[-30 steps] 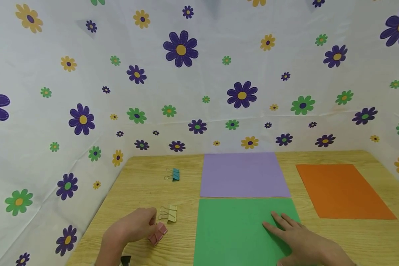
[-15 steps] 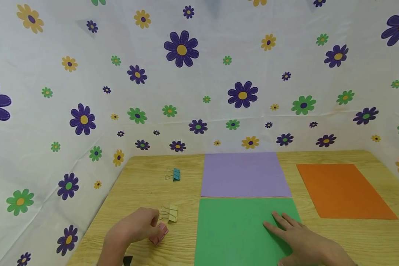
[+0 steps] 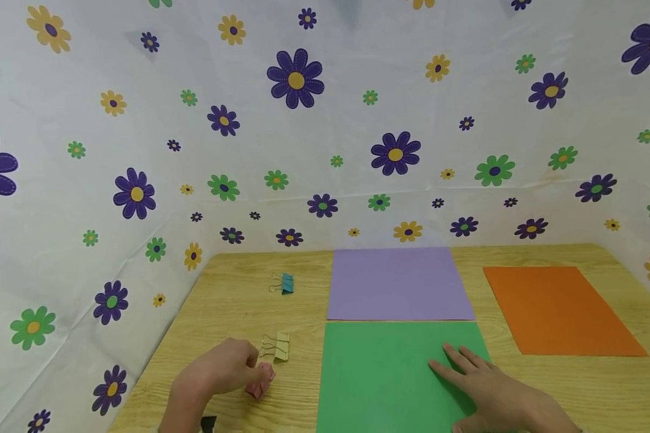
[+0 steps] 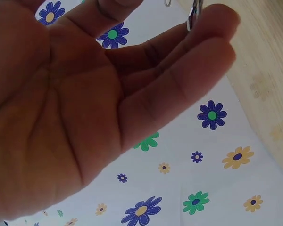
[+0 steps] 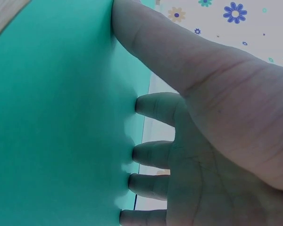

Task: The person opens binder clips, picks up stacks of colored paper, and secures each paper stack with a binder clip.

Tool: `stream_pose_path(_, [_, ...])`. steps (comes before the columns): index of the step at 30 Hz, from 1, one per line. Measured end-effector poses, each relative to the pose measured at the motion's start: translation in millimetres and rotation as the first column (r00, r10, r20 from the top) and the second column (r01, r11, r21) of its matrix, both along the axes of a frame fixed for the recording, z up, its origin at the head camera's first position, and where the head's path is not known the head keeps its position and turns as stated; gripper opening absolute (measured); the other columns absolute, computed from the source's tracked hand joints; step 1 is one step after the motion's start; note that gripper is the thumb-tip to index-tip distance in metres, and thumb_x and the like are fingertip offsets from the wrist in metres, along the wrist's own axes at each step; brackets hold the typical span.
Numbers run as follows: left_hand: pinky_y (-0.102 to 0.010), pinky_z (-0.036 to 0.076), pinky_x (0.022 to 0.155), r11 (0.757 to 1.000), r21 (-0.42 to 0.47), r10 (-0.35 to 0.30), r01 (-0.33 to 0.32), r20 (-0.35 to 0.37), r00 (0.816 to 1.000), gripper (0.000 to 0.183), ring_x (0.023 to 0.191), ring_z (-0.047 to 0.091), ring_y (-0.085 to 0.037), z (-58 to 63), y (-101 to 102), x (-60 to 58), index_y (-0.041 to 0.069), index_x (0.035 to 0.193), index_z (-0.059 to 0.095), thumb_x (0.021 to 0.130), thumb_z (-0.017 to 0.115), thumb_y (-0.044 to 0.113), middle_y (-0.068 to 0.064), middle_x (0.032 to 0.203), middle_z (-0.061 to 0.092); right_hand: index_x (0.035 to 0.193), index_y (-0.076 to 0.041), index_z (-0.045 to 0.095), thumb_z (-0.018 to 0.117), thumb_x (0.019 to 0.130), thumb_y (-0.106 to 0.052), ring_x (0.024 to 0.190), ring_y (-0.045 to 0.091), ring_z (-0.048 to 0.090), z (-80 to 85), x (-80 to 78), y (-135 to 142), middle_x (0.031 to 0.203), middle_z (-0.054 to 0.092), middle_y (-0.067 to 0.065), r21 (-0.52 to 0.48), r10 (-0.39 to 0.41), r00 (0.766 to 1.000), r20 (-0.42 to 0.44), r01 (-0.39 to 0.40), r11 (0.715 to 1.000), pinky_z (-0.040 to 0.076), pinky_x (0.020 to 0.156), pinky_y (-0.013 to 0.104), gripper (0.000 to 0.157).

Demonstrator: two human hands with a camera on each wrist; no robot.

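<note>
My left hand (image 3: 216, 373) pinches a pink binder clip (image 3: 260, 386) between thumb and fingers at the left of the table. Part of that clip is covered by the thumb. Just beyond it lies a yellow binder clip (image 3: 277, 347), its wire handles pointing left. In the left wrist view a shiny metal wire (image 4: 194, 16) shows beside the fingertips. My right hand (image 3: 493, 394) rests on a green sheet (image 3: 381, 379), fingers spread, with thumb and fingertips touching its surface in the right wrist view.
Farther back on the wooden table (image 3: 233, 313) lies a blue binder clip (image 3: 287, 284). A purple sheet (image 3: 398, 285) lies beyond the green one, an orange sheet (image 3: 563, 310) to the right. Something black (image 3: 208, 423) shows by the left wrist. Flowered cloth (image 3: 346, 120) encloses the table.
The pink binder clip has turned slightly in my left fingers and shifted a little right. My right hand stays in place on the green sheet.
</note>
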State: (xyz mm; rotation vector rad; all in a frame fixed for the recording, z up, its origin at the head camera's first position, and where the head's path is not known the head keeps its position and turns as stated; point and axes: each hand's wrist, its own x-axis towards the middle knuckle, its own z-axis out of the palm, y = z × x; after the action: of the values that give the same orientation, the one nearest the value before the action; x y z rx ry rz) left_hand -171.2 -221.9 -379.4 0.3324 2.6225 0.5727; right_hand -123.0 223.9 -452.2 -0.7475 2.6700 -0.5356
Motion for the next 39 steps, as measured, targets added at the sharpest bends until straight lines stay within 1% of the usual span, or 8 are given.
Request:
stream_pose_path(10, [-0.024, 0.033, 0.05, 0.97, 0.234, -0.064, 0.071, -0.039, 0.997, 0.035, 0.054, 0.035, -0.009, 1.6, -34, -16.1, 0.012, 0.073, 0.052, 0.098, 0.062, 0.035, 0.005, 0.063, 0.038, 0.152, -0.008, 0.039, 0.083, 0.075, -0.05, 0.141, 0.056, 0.021, 1.2, -0.6, 0, 0.159, 0.022, 0.029, -0.007, -0.008, 1.0, 0.027, 0.009, 1.0, 0.029, 0.102, 0.074, 0.098])
stream_pose_path(12, [-0.025, 0.037, 0.053, 0.955, 0.295, -0.024, 0.037, -0.048, 0.999, 0.038, 0.057, 0.038, -0.009, 0.5, -39, -21.7, 0.01, 0.076, 0.052, 0.099, 0.06, 0.039, 0.003, 0.066, 0.042, 0.152, -0.009, 0.038, 0.082, 0.074, -0.051, 0.141, 0.056, 0.021, 1.8, -1.5, 0, 0.159, 0.021, 0.028, -0.008, -0.013, 0.999, 0.039, 0.014, 1.0, 0.029, 0.102, 0.074, 0.099])
stream_pose_path(15, [-0.029, 0.048, 0.062, 0.902, 0.429, 0.066, -0.054, -0.014, 0.998, 0.042, 0.068, 0.05, -0.012, -2.8, -42, -29.8, 0.004, 0.08, 0.05, 0.101, 0.056, 0.039, -0.002, 0.077, 0.051, 0.152, -0.009, 0.038, 0.081, 0.074, -0.053, 0.141, 0.056, 0.021, 2.0, -1.7, 0, 0.159, 0.021, 0.029, -0.006, -0.015, 0.999, 0.033, 0.015, 1.0, 0.028, 0.103, 0.074, 0.1])
stream_pose_path(20, [-0.039, 0.056, 0.089, 0.74, 0.611, 0.271, -0.281, 0.112, 0.956, 0.04, 0.1, 0.066, -0.025, -15.4, -42, -41.7, -0.004, 0.097, 0.058, 0.104, 0.053, 0.035, -0.015, 0.105, 0.062, 0.152, -0.008, 0.038, 0.081, 0.075, -0.054, 0.141, 0.057, 0.021, 1.0, -0.9, 1, 0.158, 0.022, 0.03, -0.005, 0.0, 1.0, 0.017, 0.0, 1.0, 0.029, 0.102, 0.074, 0.1])
stream_pose_path(24, [-0.031, 0.056, 0.09, 0.554, 0.723, 0.372, -0.413, 0.229, 0.899, 0.036, 0.099, 0.068, -0.02, -24.1, -37, -46.2, -0.005, 0.106, 0.058, 0.106, 0.049, 0.03, -0.012, 0.105, 0.065, 0.152, -0.007, 0.038, 0.081, 0.075, -0.053, 0.141, 0.057, 0.021, 0.7, -0.3, 1, 0.158, 0.022, 0.031, -0.008, 0.002, 1.0, 0.022, -0.002, 1.0, 0.028, 0.102, 0.074, 0.099])
stream_pose_path(27, [-0.03, 0.055, 0.091, 0.422, 0.79, 0.364, -0.445, 0.303, 0.881, 0.033, 0.1, 0.069, -0.02, -25.5, -31, -47.1, -0.004, 0.1, 0.057, 0.108, 0.043, 0.025, -0.012, 0.105, 0.066, 0.152, -0.007, 0.038, 0.081, 0.074, -0.053, 0.141, 0.057, 0.021, 0.9, -0.3, 0, 0.158, 0.022, 0.031, -0.011, 0.0, 1.0, 0.029, 0.001, 1.0, 0.029, 0.102, 0.074, 0.1])
stream_pose_path(33, [-0.032, 0.051, 0.098, 0.272, 0.843, 0.282, -0.464, 0.392, 0.876, 0.03, 0.111, 0.065, -0.03, -21.9, -16, -46.8, -0.002, 0.092, 0.052, 0.108, 0.035, 0.018, -0.021, 0.115, 0.059, 0.153, -0.008, 0.037, 0.081, 0.074, -0.053, 0.141, 0.057, 0.019, 1.0, -1.1, 0, 0.158, 0.021, 0.03, -0.021, -0.003, 0.999, 0.04, 0.004, 1.0, 0.028, 0.102, 0.074, 0.101])
stream_pose_path(39, [-0.037, 0.044, 0.106, 0.074, 0.856, 0.16, -0.512, 0.497, 0.853, 0.027, 0.117, 0.062, -0.031, -17.0, -7, -42.3, 0.001, 0.094, 0.046, 0.11, 0.03, 0.016, -0.021, 0.116, 0.051, 0.153, -0.008, 0.037, 0.081, 0.074, -0.052, 0.141, 0.057, 0.019, 0.7, -1.4, 0, 0.158, 0.021, 0.031, -0.025, 0.004, 0.999, 0.041, -0.003, 1.0, 0.028, 0.103, 0.074, 0.1])
